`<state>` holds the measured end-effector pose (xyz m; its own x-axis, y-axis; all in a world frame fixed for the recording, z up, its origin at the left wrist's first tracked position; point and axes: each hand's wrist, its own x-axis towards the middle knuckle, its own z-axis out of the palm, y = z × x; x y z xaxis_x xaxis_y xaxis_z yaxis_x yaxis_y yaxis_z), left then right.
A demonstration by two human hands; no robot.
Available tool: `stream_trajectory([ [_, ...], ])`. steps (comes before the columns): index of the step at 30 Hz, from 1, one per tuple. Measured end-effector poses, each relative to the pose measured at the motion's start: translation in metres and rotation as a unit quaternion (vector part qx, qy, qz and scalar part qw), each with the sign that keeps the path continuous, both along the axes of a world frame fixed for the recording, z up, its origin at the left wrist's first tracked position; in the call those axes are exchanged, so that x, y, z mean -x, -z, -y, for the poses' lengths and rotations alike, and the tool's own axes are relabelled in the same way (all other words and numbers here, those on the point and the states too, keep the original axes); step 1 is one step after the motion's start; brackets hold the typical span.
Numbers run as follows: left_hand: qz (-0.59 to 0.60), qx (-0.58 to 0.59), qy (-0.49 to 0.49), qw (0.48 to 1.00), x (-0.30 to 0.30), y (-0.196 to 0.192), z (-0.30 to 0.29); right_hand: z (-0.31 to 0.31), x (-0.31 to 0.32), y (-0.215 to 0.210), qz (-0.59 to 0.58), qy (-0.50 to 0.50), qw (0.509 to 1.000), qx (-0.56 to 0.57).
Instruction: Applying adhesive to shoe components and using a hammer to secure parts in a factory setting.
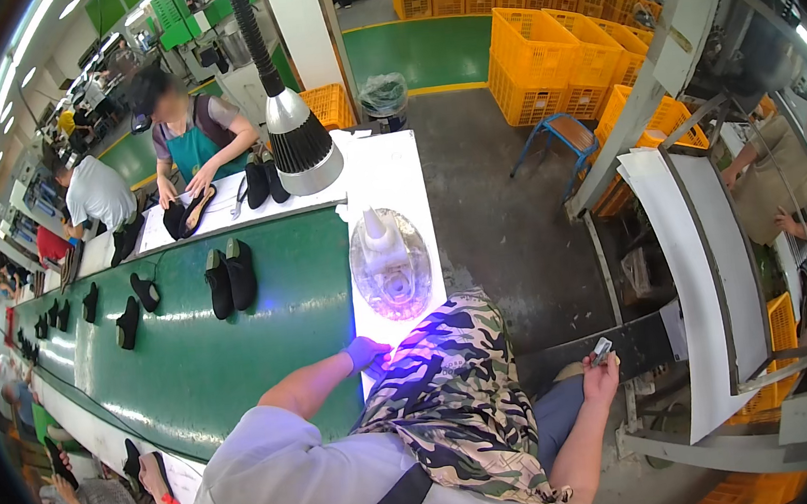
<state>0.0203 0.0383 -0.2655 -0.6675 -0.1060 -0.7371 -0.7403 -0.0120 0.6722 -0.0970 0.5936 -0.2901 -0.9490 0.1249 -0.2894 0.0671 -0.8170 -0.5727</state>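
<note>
The small grey metal piece (602, 348) is at the fingertips of your right hand (601, 381), which is out to your right, well apart from the white table (405, 164). That hand's fingers are closed on the piece, with part of it sticking out above them. The dark bench (642, 353) is just beside this hand.

Your left hand (365, 354) is at the left edge of the white table, close against your camouflage apron (453, 359), in bright violet light. Its fingertips are lost in the glare and behind the cloth, so you cannot tell whether it is clenched, released or grasping something.

The clear bowl (417, 268) is just beyond your left hand, between the table's left and right edges, with the white cone-topped bottle (378, 232) upright in it. The lamp (304, 150) hangs over the table's far left corner. Left of the table, the pair of black shoes (231, 280) rests on the green belt (305, 334), near its far edge and well apart from your left hand.
</note>
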Motion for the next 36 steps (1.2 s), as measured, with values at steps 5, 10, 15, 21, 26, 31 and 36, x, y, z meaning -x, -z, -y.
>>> stream_trajectory([
  [5, 0.022, -0.037, -0.007, 0.999, -0.003, 0.013, 0.007, 0.001, 0.002, 0.001, 0.013, 0.004, 1.0, -0.005],
  [10, 0.017, -0.055, -0.043, 0.997, -0.003, 0.021, 0.006, 0.002, 0.002, 0.0, 0.009, 0.0, 1.0, -0.002],
  [15, 0.008, -0.071, -0.043, 0.997, -0.003, 0.024, 0.008, 0.002, 0.003, 0.001, -0.002, -0.004, 1.0, 0.002],
  [21, 0.001, -0.038, -0.021, 0.999, -0.004, 0.029, 0.011, 0.001, 0.004, 0.004, -0.004, -0.006, 1.0, 0.006],
  [26, 0.013, -0.044, -0.017, 0.999, -0.004, 0.027, 0.011, 0.0, 0.002, 0.002, 0.003, -0.004, 1.0, 0.011],
  [31, 0.009, -0.048, -0.025, 0.998, -0.005, 0.023, 0.008, -0.001, 0.004, 0.002, 0.001, -0.006, 1.0, 0.016],
  [36, -0.031, 0.018, 0.03, 0.999, -0.002, 0.014, 0.011, -0.001, 0.008, 0.006, 0.017, -0.03, 0.999, 0.009],
])
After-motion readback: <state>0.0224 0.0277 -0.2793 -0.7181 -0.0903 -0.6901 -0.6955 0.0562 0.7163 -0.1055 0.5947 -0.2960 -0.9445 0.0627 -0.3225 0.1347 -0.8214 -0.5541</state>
